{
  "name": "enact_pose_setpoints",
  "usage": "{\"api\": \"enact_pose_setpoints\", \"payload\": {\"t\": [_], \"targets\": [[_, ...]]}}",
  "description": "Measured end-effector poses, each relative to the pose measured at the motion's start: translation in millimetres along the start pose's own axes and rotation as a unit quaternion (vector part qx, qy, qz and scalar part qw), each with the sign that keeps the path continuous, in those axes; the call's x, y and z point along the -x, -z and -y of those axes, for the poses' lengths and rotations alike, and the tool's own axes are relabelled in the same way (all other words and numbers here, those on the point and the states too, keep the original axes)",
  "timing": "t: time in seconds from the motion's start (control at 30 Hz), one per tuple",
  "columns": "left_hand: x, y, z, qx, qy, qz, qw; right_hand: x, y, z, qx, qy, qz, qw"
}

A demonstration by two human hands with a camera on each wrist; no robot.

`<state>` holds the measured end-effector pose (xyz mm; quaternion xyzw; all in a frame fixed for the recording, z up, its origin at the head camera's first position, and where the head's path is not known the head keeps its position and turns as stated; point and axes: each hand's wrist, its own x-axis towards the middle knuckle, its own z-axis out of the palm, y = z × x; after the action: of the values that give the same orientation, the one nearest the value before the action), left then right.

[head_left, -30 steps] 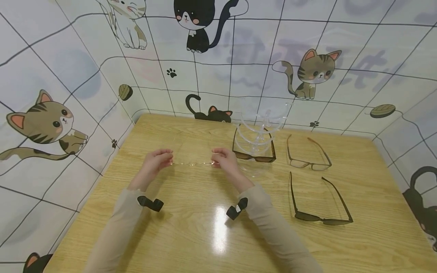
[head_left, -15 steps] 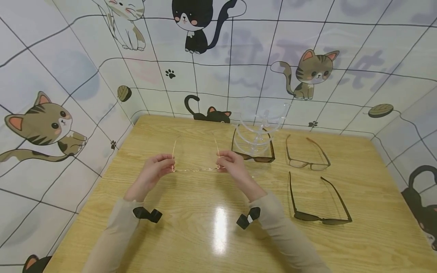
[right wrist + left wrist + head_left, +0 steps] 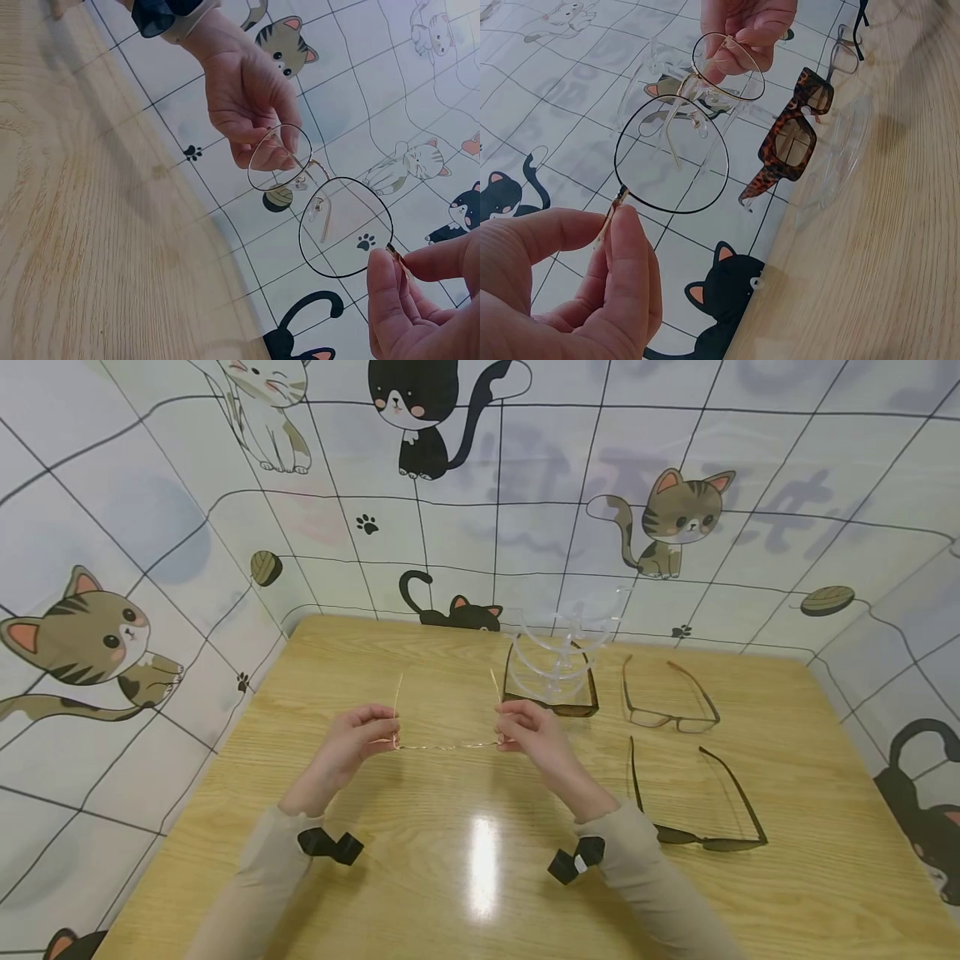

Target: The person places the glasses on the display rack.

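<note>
Thin gold round-rimmed eyeglasses are held up above the table, temples spread and pointing away from me. My left hand pinches the left end of the frame by its hinge, between thumb and fingers. At the opposite hinge my right hand grips the glasses likewise. Both wrist views show the dark-edged round lenses, with the nose pads between them; the left wrist view has one rim closest. Just beyond the right hand stands a clear tiered display stand, with brown tortoiseshell sunglasses around its lower part.
Right of the stand, brown-framed eyeglasses lie with temples unfolded. Black sunglasses lie nearer, partly behind the right sleeve. The wooden table meets cat-printed walls at the back and sides.
Both hands have brought the eyeglasses nearer to me and a little rightward. The gold temples show more plainly now. The other eyewear and the stand stay put.
</note>
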<state>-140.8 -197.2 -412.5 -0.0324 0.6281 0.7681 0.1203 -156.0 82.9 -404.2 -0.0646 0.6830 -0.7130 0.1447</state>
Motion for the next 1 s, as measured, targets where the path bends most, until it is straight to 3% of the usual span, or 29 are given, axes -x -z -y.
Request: {"api": "enact_pose_setpoints", "payload": {"t": [0.37, 1.0], "targets": [[-2.9, -14.5, 5.0, -0.042, -0.007, 0.033, 0.9986, 18.5, 19, -1, 0.014, 0.007, -0.009, 0.9998], [-12.7, -55.9, 10.7, -0.053, 0.010, 0.077, 0.9955, 52.4, 55, -3, 0.018, 0.006, -0.041, 0.9990]]}}
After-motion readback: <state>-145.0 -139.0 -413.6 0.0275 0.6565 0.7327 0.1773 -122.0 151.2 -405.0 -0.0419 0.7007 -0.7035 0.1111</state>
